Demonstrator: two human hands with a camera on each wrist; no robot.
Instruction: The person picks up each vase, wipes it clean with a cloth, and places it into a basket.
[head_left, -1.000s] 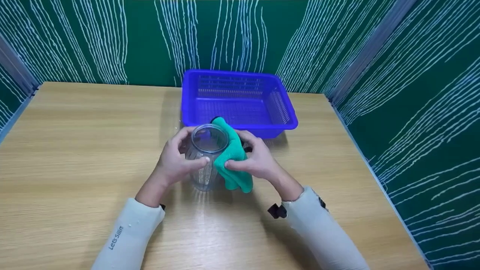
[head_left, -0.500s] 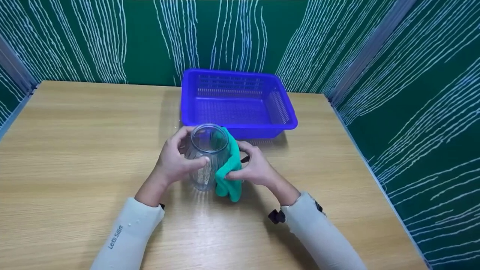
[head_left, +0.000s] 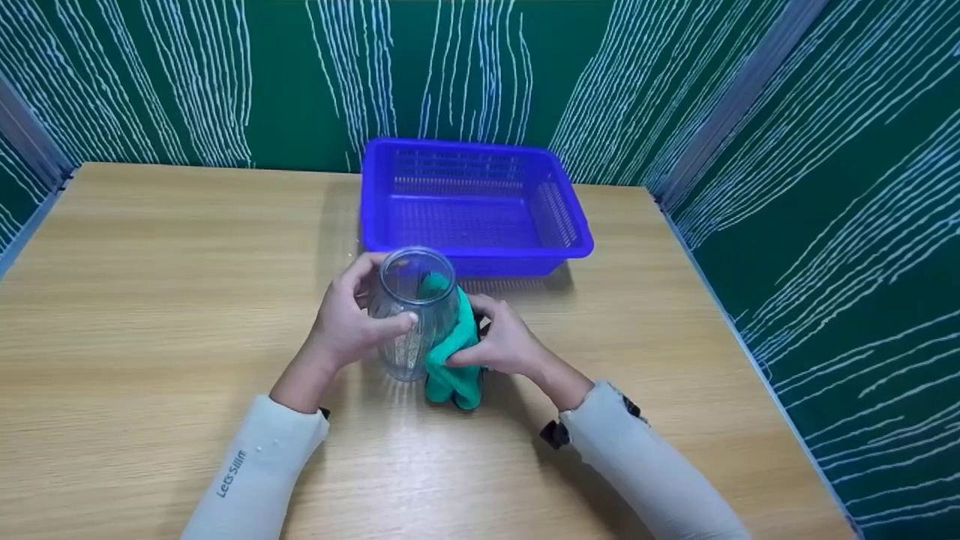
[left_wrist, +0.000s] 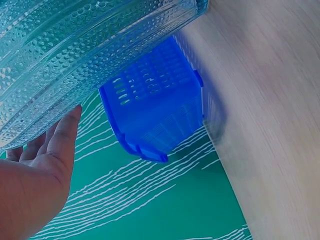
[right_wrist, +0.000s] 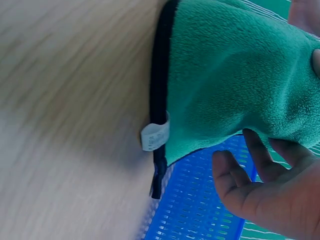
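A clear glass jar (head_left: pixel 405 337) with a round open mouth stands upright near the middle of the table. My left hand (head_left: pixel 349 322) grips its left side, thumb across the front and fingers round the back. In the left wrist view the jar's dimpled, ribbed glass (left_wrist: pixel 90 55) fills the upper left. Against the jar's right side lies a green cloth (head_left: pixel 454 352), bunched up. My right hand (head_left: pixel 504 337) holds this cloth between thumb and fingers. The right wrist view shows the fleecy cloth (right_wrist: pixel 230 80) with a dark edging and a small white tag (right_wrist: pixel 155 136).
Just behind the jar sits a blue plastic basket (head_left: pixel 476 262) with slotted walls. The wooden table (head_left: pixel 187 300) is bounded by green walls (head_left: pixel 292 90) with white wavy lines at the back and right.
My right hand has moved a little down and toward me with the cloth, along the jar's right side. The cloth's top has dropped below the jar's rim. My left hand and the jar stay put.
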